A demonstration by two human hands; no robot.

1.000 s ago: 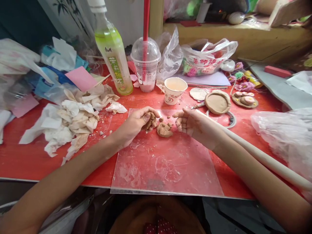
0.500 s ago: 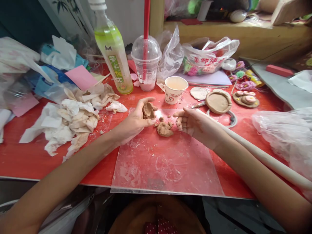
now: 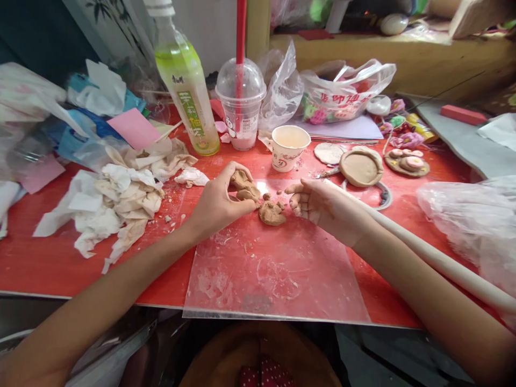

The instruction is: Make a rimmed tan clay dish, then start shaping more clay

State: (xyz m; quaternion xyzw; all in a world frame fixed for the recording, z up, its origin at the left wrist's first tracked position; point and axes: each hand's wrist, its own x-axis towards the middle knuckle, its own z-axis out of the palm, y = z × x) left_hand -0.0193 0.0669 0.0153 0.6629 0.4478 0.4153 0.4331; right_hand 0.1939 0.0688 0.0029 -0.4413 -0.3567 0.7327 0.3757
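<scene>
Brown lumpy clay (image 3: 245, 186) sits in the left hand (image 3: 222, 200), fingers curved round it; a roundish brown clay patty (image 3: 272, 214) lies between both hands, nearer the left; the half-curled right hand (image 3: 320, 207) looks empty.

Clay lump (image 3: 245, 187): brown, uneven, creased across, slanting down to the right, pinched between thumb and fingers of the left hand (image 3: 221, 200). Clay piece (image 3: 271, 214): same brown, squat, rough top, lying on clear sheet (image 3: 262, 279) right of held lump. 2 small clay crumbs (image 3: 266, 196) just beyond it, separate.
</scene>
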